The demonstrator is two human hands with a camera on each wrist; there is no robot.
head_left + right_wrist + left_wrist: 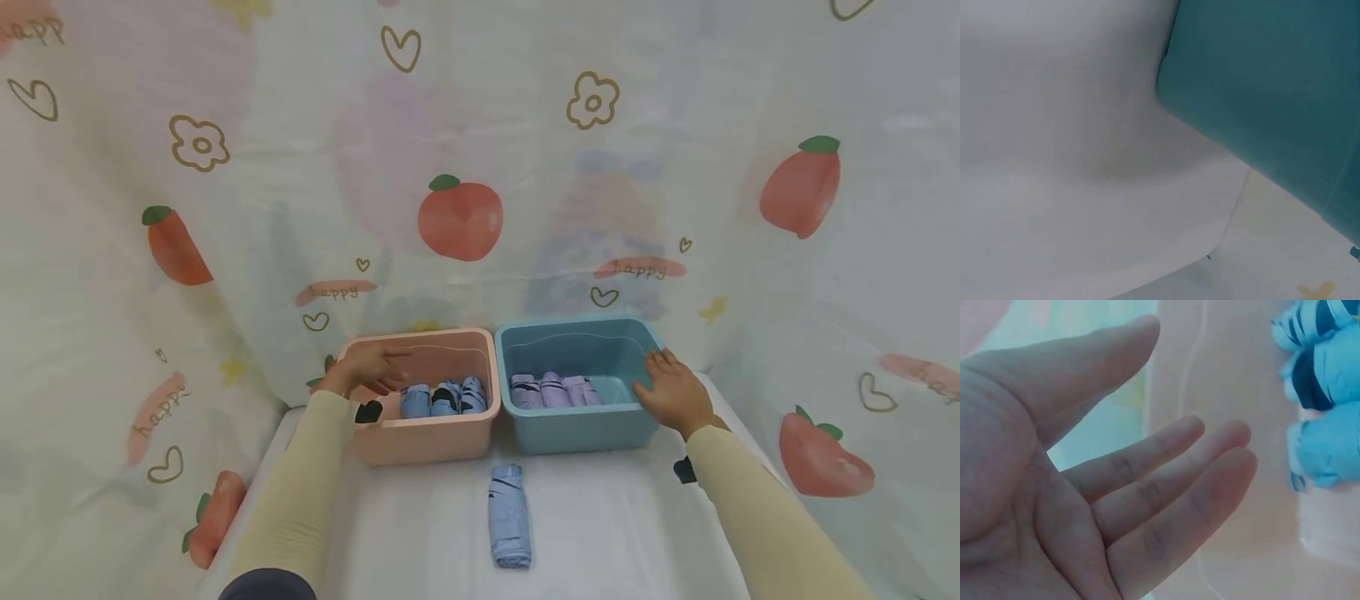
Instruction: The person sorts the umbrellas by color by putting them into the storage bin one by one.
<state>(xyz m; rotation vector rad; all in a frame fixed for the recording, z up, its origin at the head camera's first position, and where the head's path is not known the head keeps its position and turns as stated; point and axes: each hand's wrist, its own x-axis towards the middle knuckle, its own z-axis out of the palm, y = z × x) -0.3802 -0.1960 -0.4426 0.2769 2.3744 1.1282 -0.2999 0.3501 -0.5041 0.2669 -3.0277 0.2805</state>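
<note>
My left hand (367, 368) hangs over the left end of a pink bin (423, 447), fingers spread and nothing in them. In the left wrist view the palm (1016, 506) shows bare beside several rolled blue cloth bundles (1335, 440) with dark markings. These blue rolls (444, 400) stand side by side in the bin. My right hand (673, 393) is at the right rim of a blue bin (585, 433), its fingers fairly straight. Lilac rolls (553, 392) lie inside that bin. The right wrist view shows the bin's outer wall (1266, 94) but not the hand.
One longer blue roll (509, 518) lies on the white table (420, 533) in front of the gap between the bins. A printed curtain (480, 125) hangs close behind and at both sides. A dark rounded object (267, 585) shows at the bottom left.
</note>
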